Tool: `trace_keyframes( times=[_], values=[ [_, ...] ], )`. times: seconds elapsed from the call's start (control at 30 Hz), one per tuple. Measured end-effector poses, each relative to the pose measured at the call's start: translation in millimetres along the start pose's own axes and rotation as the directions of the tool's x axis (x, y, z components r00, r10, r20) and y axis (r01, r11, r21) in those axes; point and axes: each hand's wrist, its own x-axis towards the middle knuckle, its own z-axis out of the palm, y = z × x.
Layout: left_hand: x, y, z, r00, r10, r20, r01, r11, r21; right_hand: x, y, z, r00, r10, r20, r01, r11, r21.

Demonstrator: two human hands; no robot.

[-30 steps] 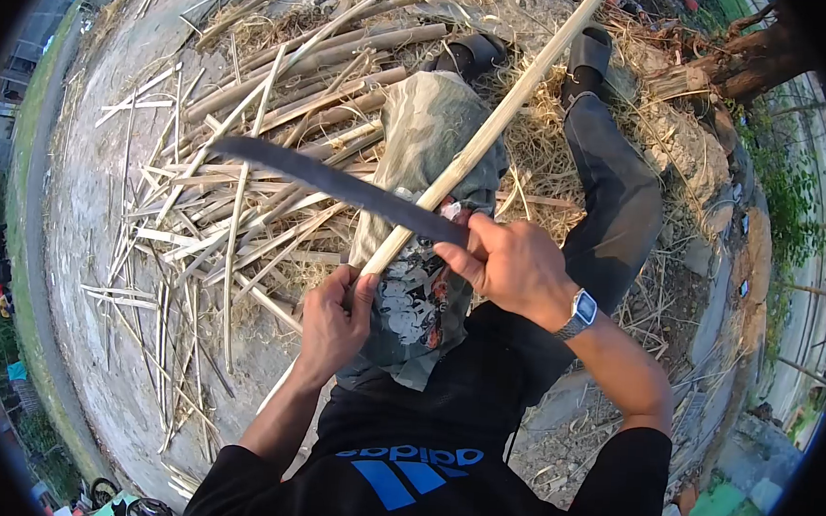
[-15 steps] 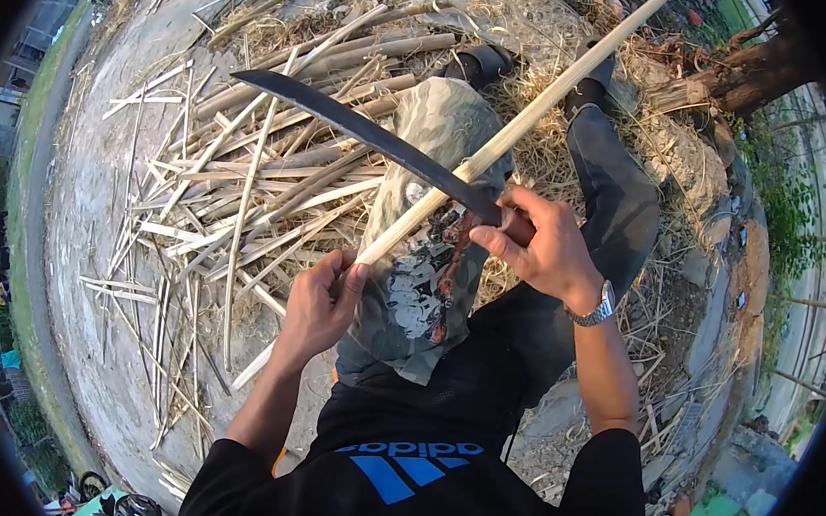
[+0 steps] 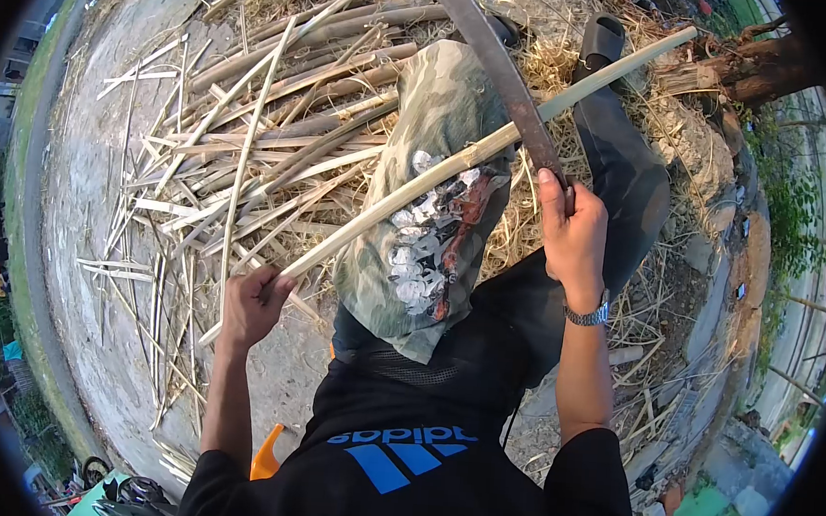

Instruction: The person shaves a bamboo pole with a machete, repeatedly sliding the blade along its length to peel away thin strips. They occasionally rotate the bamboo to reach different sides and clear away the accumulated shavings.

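My left hand (image 3: 253, 307) is closed round the lower end of a long, pale bamboo strip (image 3: 370, 216). The strip slants up to the right across my lap. In my right hand (image 3: 573, 235) I grip a machete (image 3: 497, 74), its handle mostly covered by my fingers. The dark, slightly rusty blade points up and away, crossing the strip beyond a knot; it appears to touch it there. A camouflage cloth (image 3: 442, 85) with a worn print lies over my thigh under the strip.
Split bamboo strips and brown poles (image 3: 324, 82) lie heaped on the ground to the left. Straw-like shavings (image 3: 529, 223) surround my legs. A tree stump (image 3: 751, 71) and rocks stand at right. An orange object (image 3: 266, 457) is beside my left hip.
My left hand has moved left and down with the strip. The machete has swung from pointing left to pointing away, and now crosses the strip farther out.
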Motion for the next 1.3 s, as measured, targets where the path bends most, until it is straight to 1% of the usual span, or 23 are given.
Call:
trace_keyframes(
  times=[0.07, 0.1, 0.17, 0.23, 0.3, 0.37, 0.43, 0.5, 0.57, 0.63, 0.67, 0.7, 0.77, 0.87, 0.9, 0.97, 1.0, 1.03, 1.1, 1.13, 1.17, 1.23, 1.3],
  values=[
    [4, -7, 16, 0.990, 0.091, -0.109, -0.092, 0.996, -0.002, 1, -6, 8, 0.999, 0.037, -0.024, -0.036, 0.999, 0.017],
    [10, -3, 23, 0.990, 0.091, -0.106, -0.092, 0.996, -0.004, 1, -10, 14, 0.996, 0.072, -0.051, -0.071, 0.997, 0.033],
    [17, 3, 35, 0.990, 0.079, -0.115, -0.082, 0.996, -0.029, -11, -3, 36, 0.998, -0.048, -0.028, 0.050, 0.997, 0.060],
    [22, 0, 38, 0.988, 0.111, -0.104, -0.113, 0.993, -0.022, -11, -12, 27, 0.997, -0.065, 0.036, 0.064, 0.998, 0.025],
    [21, 0, 36, 0.982, 0.130, -0.136, -0.135, 0.990, -0.029, 5, -7, 18, 0.996, -0.082, 0.022, 0.081, 0.996, 0.019],
    [22, -4, 39, 0.982, 0.136, -0.130, -0.137, 0.991, 0.001, 25, 3, 17, 0.992, 0.002, -0.125, 0.000, 1.000, 0.014],
    [25, -4, 38, 0.978, 0.154, -0.142, -0.150, 0.988, 0.035, 21, -10, 26, 0.994, -0.030, -0.109, 0.037, 0.997, 0.062],
    [27, 2, 34, 0.975, 0.154, -0.158, -0.160, 0.987, -0.025, 2, -14, 33, 0.988, -0.151, 0.039, 0.151, 0.988, 0.008],
    [26, 7, 30, 0.980, 0.142, -0.140, -0.146, 0.989, -0.015, 9, -13, 25, 0.984, -0.170, 0.063, 0.172, 0.984, -0.036],
    [20, 7, 32, 0.985, 0.114, -0.127, -0.117, 0.993, -0.011, 33, -8, 21, 0.991, -0.037, -0.125, 0.040, 0.999, 0.017],
    [16, 9, 34, 0.987, 0.101, -0.121, -0.101, 0.995, 0.005, 42, -1, 22, 0.986, 0.020, -0.165, -0.006, 0.997, 0.083],
    [20, 10, 33, 0.986, 0.106, -0.128, -0.104, 0.994, 0.024, 40, -1, 24, 0.985, 0.007, -0.172, 0.007, 0.996, 0.084],
    [19, 14, 26, 0.992, 0.084, -0.093, -0.086, 0.996, -0.015, 30, -3, 25, 0.978, -0.163, -0.130, 0.162, 0.987, -0.014],
    [14, 41, 15, 0.986, -0.117, 0.122, 0.138, 0.975, -0.176, 2, -21, 25, 0.989, -0.147, -0.023, 0.145, 0.986, -0.086],
    [12, 45, 17, 0.983, -0.133, 0.125, 0.154, 0.971, -0.180, -4, -25, 26, 0.987, -0.160, -0.015, 0.157, 0.980, -0.125],
    [11, 48, 18, 0.960, -0.162, 0.230, 0.230, 0.922, -0.312, -11, -30, 26, 0.977, -0.206, 0.045, 0.209, 0.975, -0.079],
    [12, 48, 16, 0.955, -0.144, 0.261, 0.209, 0.947, -0.243, -12, -32, 25, 0.961, -0.268, 0.073, 0.271, 0.962, -0.033],
    [10, 46, 17, 0.955, -0.145, 0.259, 0.209, 0.948, -0.238, -13, -34, 22, 0.961, -0.268, 0.072, 0.271, 0.962, -0.028],
    [7, 39, 26, 0.982, -0.074, 0.176, 0.121, 0.955, -0.271, -16, -35, 13, 0.917, -0.185, 0.354, 0.300, 0.904, -0.304],
    [6, 38, 30, 0.986, -0.078, 0.150, 0.125, 0.935, -0.332, -14, -34, 10, 0.907, -0.198, 0.373, 0.328, 0.886, -0.329],
    [6, 37, 34, 0.985, -0.079, 0.151, 0.126, 0.934, -0.335, -13, -33, 7, 0.906, -0.196, 0.375, 0.329, 0.885, -0.331],
    [7, 35, 41, 0.985, -0.114, 0.127, 0.145, 0.954, -0.264, -9, -34, 1, 0.841, -0.159, 0.517, 0.274, 0.949, -0.154],
    [8, 41, 49, 0.993, -0.096, 0.067, 0.108, 0.975, -0.195, -12, -36, 9, 0.846, -0.160, 0.509, 0.265, 0.954, -0.141]
  ],
)
